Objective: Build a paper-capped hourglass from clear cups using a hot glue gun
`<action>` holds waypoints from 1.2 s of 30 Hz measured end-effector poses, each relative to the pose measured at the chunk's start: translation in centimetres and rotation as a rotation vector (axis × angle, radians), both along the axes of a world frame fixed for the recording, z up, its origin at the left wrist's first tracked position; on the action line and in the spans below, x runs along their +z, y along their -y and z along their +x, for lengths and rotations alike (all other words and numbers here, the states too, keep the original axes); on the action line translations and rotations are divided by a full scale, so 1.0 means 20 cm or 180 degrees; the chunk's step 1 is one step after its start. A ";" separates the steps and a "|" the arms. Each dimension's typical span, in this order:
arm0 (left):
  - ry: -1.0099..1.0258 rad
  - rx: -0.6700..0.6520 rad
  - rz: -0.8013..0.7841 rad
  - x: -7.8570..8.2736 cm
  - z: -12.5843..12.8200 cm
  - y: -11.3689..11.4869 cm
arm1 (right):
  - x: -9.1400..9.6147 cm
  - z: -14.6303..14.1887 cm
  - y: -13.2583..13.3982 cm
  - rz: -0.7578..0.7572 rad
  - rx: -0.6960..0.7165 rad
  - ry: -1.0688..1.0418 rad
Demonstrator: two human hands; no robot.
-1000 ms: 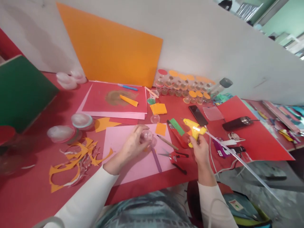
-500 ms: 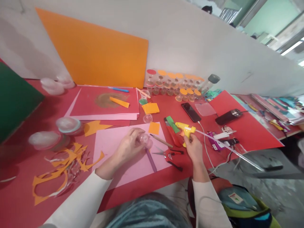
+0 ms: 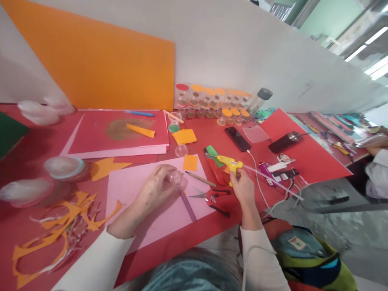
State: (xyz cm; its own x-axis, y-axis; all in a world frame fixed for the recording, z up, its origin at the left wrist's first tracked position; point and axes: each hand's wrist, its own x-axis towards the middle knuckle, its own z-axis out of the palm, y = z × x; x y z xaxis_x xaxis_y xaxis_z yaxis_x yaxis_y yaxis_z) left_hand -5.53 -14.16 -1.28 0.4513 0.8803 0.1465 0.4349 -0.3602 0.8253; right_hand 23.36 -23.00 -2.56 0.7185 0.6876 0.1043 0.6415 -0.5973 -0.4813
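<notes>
Plastic cup (image 3: 173, 178), glue gun (image 3: 229, 163); clasping hands (image 3: 153, 186)

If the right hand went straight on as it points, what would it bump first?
Beyond the glue gun it holds, the right hand would probably meet the phone, though the hand's height is unclear.

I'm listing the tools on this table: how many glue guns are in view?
1: the yellow glue gun, in the right hand, with a long translucent stick jutting from its back. Others could be hidden.

a black phone (image 3: 237, 139) with a white cable (image 3: 257, 174) lies near a dark tumbler (image 3: 284, 142), a backpack (image 3: 306, 247) below.
</notes>
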 end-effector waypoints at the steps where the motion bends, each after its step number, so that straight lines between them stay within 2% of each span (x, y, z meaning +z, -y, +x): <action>1: -0.0019 -0.0001 -0.0004 0.00 0.00 0.00 | 0.00 -0.01 0.00 -0.0024 -0.0002 0.0042; 10: -0.0114 -0.0002 -0.0019 0.00 0.01 -0.01 | 0.04 -0.05 0.01 -0.0090 -0.0027 0.0431; 12: -0.0107 -0.0006 -0.0006 0.00 0.01 -0.01 | 0.04 -0.08 0.00 0.0072 0.0182 0.0620; 15: -0.0087 -0.0021 0.0008 0.01 0.01 -0.01 | 0.02 -0.13 -0.02 0.0261 0.0834 0.0962; 18: -0.0054 -0.0039 0.0021 0.01 0.01 0.00 | 0.00 -0.19 -0.06 -0.0118 0.1248 0.1222; 21: -0.0028 -0.0051 0.0043 0.01 0.01 0.00 | 0.01 -0.21 -0.09 -0.0357 0.1266 0.1237; 23: -0.0003 -0.0073 0.0074 0.01 0.01 0.00 | 0.01 -0.20 -0.09 -0.0178 0.1214 0.0963; 26: 0.0033 -0.0111 0.0131 0.01 0.01 0.00 | 0.03 -0.16 -0.07 0.0322 0.1063 -0.0060; 28: 0.0014 -0.0128 0.0153 0.00 0.01 0.00 | 0.06 -0.14 -0.05 0.0491 0.1009 -0.0670; 36: -0.0098 -0.0149 0.0188 0.00 0.00 0.00 | 0.15 -0.09 -0.01 0.0691 0.1074 -0.1661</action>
State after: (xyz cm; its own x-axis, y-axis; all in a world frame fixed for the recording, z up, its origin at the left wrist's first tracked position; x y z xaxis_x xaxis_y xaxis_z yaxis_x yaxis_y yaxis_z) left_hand -5.43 -14.11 -1.29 0.4968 0.8483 0.1830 0.4414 -0.4285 0.7884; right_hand 21.49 -22.76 0.36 0.4608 0.8867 -0.0377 0.4265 -0.2585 -0.8668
